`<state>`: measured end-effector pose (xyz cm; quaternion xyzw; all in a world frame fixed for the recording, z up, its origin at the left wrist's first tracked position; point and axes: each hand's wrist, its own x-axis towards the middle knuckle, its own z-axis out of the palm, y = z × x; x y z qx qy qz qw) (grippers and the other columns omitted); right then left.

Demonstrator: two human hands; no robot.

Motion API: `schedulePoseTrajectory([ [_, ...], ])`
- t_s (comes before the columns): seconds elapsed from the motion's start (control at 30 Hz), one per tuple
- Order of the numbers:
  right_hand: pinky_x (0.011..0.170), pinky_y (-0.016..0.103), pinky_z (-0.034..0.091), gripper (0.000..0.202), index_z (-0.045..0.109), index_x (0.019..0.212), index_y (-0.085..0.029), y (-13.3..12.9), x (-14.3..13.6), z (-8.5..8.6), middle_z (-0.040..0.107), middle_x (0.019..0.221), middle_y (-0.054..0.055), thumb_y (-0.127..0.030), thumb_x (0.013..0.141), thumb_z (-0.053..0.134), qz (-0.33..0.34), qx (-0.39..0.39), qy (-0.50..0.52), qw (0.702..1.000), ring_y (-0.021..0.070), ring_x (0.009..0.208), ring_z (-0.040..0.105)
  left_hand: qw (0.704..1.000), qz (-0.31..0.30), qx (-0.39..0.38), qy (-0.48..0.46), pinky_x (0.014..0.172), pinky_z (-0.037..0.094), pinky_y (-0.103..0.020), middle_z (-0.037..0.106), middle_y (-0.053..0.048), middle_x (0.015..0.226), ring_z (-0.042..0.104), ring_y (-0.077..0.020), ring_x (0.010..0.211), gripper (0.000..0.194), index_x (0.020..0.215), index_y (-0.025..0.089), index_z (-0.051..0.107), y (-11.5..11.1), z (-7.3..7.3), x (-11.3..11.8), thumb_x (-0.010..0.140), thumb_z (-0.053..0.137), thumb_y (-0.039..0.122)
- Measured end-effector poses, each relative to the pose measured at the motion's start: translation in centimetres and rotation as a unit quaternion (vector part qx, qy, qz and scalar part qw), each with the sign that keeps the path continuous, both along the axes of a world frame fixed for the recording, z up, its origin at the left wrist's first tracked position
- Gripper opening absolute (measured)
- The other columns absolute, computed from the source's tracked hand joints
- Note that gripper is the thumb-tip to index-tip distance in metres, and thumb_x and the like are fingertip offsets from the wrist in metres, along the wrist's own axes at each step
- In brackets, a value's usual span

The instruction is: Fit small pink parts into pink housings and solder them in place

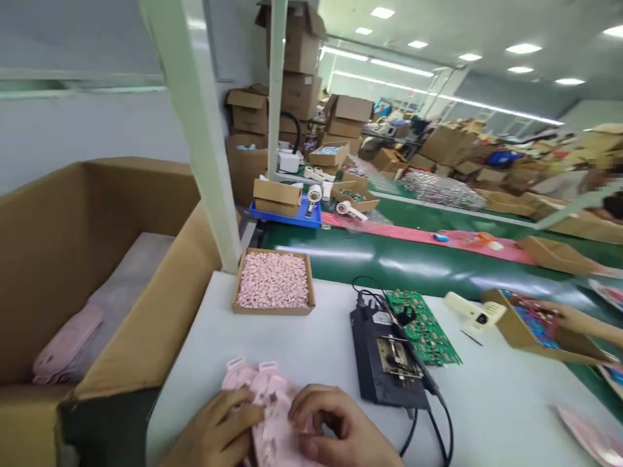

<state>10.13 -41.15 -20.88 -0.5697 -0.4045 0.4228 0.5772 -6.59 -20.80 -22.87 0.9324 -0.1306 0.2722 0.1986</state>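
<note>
Several pink plastic shells (270, 389) stand side by side on the white tabletop at the near edge. My left hand (221, 428) curls its fingers over their left side and steadies them. On the right, my right hand (343, 428) touches the shells with thumb and fingers brought together in a pinch. Whatever may be between those fingertips is hidden. Behind the shells lies a shallow cardboard tray (273, 311) full of small pink pieces. A black soldering station (365, 357) with a cable sits to the right of my hands.
A large cardboard box (141, 311) with pink parts stands at left, beside a pale post (199, 130). Green circuit boards (423, 327) and a cream handheld device (474, 311) lie right. Another person's hand (569, 318) reaches into a box of wires. A green conveyor (403, 259) runs behind.
</note>
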Motion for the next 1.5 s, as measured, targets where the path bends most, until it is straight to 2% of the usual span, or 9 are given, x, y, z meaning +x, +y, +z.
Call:
schedulePoseTrajectory([
  [0.17,0.106,0.036,0.048,0.019,0.071,0.100,-0.025,-4.5,-0.9,-4.0,0.066,0.120,0.010,-0.039,0.097,0.058,-0.146,-0.031,-0.068,0.986,0.0212,0.118,0.063,0.999,-0.016,0.046,-0.017,0.093,0.055,-0.036,0.073,-0.004,0.113,0.060,-0.0215,0.110,0.019,0.094,0.019,0.069,-0.8,-1.6,3.4,0.097,0.052,0.011],
  [0.33,0.098,0.039,0.054,0.022,0.071,0.095,-0.022,-4.3,-0.2,-6.8,0.071,0.111,0.012,-0.027,0.098,0.050,-0.260,-0.077,-0.228,0.935,0.0235,0.110,0.066,0.993,0.034,0.066,0.094,0.099,0.053,-0.049,0.063,-0.004,0.137,0.051,-0.0319,0.130,0.020,0.095,0.026,0.071,3.2,-1.7,2.8,0.090,0.061,0.010],
  [0.5,0.099,0.046,0.053,0.025,0.071,0.105,-0.023,-3.4,0.8,-4.8,0.070,0.118,0.011,-0.018,0.096,0.048,-0.230,-0.121,-0.428,0.865,0.0265,0.113,0.064,0.966,0.018,-0.004,0.257,0.112,0.048,-0.048,0.054,0.002,0.149,0.043,-0.0268,0.144,0.069,0.132,0.039,0.062,6.8,-0.4,0.7,0.081,0.045,-0.004],
  [0.57,0.101,0.044,0.052,0.027,0.069,0.115,-0.024,-2.0,2.1,-2.5,0.069,0.121,0.011,-0.021,0.098,0.048,-0.207,-0.128,-0.462,0.853,0.0259,0.114,0.064,0.955,0.002,-0.055,0.292,0.112,0.048,-0.041,0.058,0.001,0.146,0.051,-0.0223,0.137,0.066,0.137,0.037,0.058,7.4,1.1,1.6,0.085,0.044,0.000],
  [0.67,0.098,0.038,0.053,0.028,0.067,0.120,-0.021,2.6,6.0,1.0,0.070,0.118,0.012,-0.023,0.101,0.046,-0.174,-0.134,-0.500,0.838,0.0234,0.109,0.065,0.948,0.038,-0.108,0.298,0.100,0.053,-0.031,0.071,-0.002,0.123,0.067,-0.0183,0.112,0.030,0.121,0.028,0.069,7.8,3.8,6.4,0.098,0.050,0.023],
  [0.73,0.100,0.035,0.049,0.029,0.068,0.121,-0.017,6.9,9.1,2.5,0.070,0.118,0.012,-0.020,0.101,0.046,-0.145,-0.157,-0.536,0.816,0.0228,0.111,0.064,0.956,0.124,-0.041,0.263,0.094,0.053,-0.029,0.073,-0.004,0.113,0.067,-0.0186,0.105,0.027,0.112,0.023,0.072,8.1,5.3,11.1,0.101,0.048,0.029],
  [0.93,0.106,0.033,0.041,0.033,0.070,0.111,-0.008,16.0,14.3,1.8,0.068,0.113,0.007,-0.023,0.104,0.041,-0.087,-0.169,-0.567,0.802,0.0159,0.114,0.063,0.946,0.203,0.060,0.245,0.109,0.042,-0.046,0.068,-0.010,0.111,0.060,-0.0254,0.115,0.022,0.104,0.013,0.072,9.5,5.4,20.7,0.099,0.055,0.027],
  [1.07,0.107,0.048,0.043,0.013,0.071,0.100,-0.015,16.1,14.8,1.3,0.071,0.107,0.009,-0.022,0.095,0.062,-0.086,-0.173,-0.562,0.805,0.0231,0.111,0.063,0.936,0.212,0.100,0.262,0.109,0.042,-0.051,0.069,-0.009,0.107,0.060,-0.0249,0.115,0.020,0.098,0.014,0.071,10.0,4.4,21.8,0.096,0.062,0.032],
  [1.5,0.076,0.028,0.051,0.036,0.068,0.119,-0.014,8.8,13.9,2.6,0.072,0.086,0.004,-0.028,0.092,0.049,-0.199,-0.089,-0.305,0.927,0.0151,0.074,0.063,0.947,0.109,0.132,0.270,0.096,0.047,-0.036,0.071,-0.009,0.105,0.062,-0.0263,0.108,0.026,0.102,0.026,0.079,9.0,4.1,22.8,0.090,0.056,0.024],
])
